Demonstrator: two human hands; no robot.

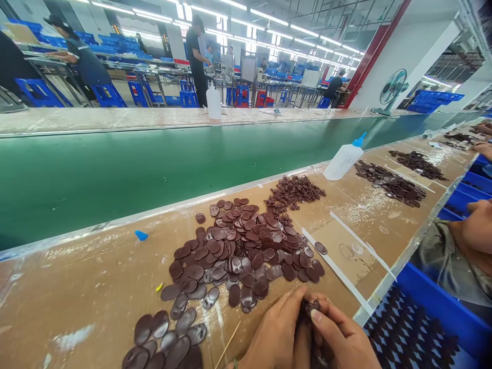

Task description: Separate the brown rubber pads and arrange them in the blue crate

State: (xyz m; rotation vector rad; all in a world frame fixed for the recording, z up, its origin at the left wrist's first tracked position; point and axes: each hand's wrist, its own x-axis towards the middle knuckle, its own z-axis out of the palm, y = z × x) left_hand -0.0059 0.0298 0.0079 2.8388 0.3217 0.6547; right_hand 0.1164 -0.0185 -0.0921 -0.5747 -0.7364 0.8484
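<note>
At the bottom of the view my left hand and my right hand come together over the near edge of the table. Between them is a small dark brown knobbly piece, partly hidden by the fingers. My right thumb and forefinger pinch it, while my left fingers close against its other side. Just beyond my hands spreads a heap of flat brown oval pieces, with more ovals nearer to me at the left. A pile of small brown knobbly pieces lies behind the heap.
A white squeeze bottle with a blue tip stands beyond the piles. A thin wooden stick and a blue cap lie on the table. Right of me is a blue tray with rows of brown pieces. A co-worker's arm is close by.
</note>
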